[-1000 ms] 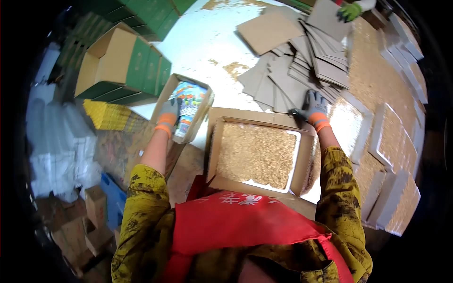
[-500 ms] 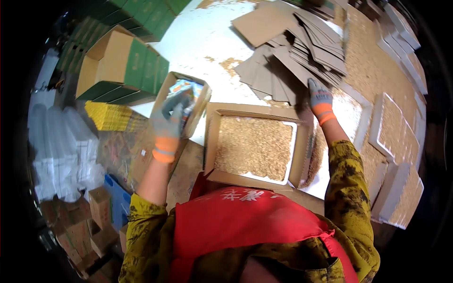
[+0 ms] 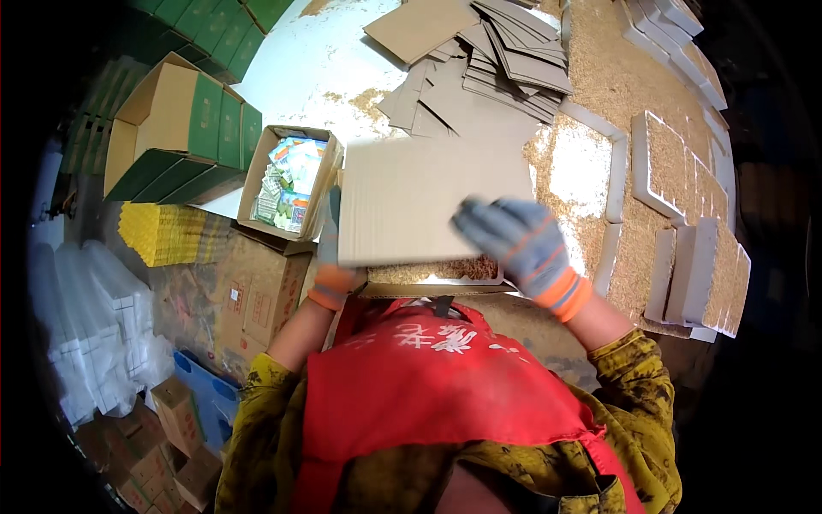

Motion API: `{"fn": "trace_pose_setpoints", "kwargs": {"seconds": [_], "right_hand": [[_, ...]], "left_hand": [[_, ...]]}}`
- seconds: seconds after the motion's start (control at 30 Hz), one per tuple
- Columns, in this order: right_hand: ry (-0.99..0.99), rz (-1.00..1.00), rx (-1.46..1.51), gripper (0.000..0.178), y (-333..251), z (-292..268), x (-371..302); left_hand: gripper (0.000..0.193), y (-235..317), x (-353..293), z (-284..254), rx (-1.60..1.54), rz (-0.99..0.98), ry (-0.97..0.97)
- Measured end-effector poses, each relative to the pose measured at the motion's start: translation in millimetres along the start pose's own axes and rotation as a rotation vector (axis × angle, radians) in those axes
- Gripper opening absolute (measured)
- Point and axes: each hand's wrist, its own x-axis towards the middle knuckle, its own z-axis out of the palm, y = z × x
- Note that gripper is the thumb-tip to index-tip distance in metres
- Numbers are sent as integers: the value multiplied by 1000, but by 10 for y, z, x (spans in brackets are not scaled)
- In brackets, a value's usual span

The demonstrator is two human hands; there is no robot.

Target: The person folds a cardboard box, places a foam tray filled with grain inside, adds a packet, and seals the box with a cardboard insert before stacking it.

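Head view: a flat, tan, rectangular cardboard sheet is positioned over an open brown cardboard box, leaving exposed, along the near side, a strip of coarse golden-brown granules with a white inner edge. The left hand, in a grey glove with an orange cuff, lies along the sheet's left edge; its fingers are partly hidden, and whether they clamp the board cannot be told. The right hand, gloved alike, is over the sheet's lower right portion, its blurred fingers seemingly bent and close together, contact uncertain. Sound handling would hold the sheet square to the box walls, guide it by opposite edges and spread any pressure through flat fingers (thin board probably creases at its corners). Beyond the left hand, a small open cardboard carton contains glossy, multicoloured packets. Farther out are a loose fan of stiff, grey-brown cardboard sheets, a rigid white-walled tray of rough granules, and smooth-sided green cartons.
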Motion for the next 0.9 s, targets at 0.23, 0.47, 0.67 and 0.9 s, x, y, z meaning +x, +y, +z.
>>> {"fn": "trace_pose_setpoints", "kwargs": {"seconds": [0.23,0.47,0.67,0.9], "right_hand": [[-451,-34,151,46,-195,601,-289],[-589,109,83,70,-228,512,-112],[-685,154,153,63,-131,919,-124],[-15,323,621,59,117,401,-385]], "left_hand": [[33,271,82,-110,162,225,-388],[73,199,0,60,-247,-470,-82],[72,-11,36,119,-188,-377,-127],[57,148,34,-110,-843,-507,-455]]}}
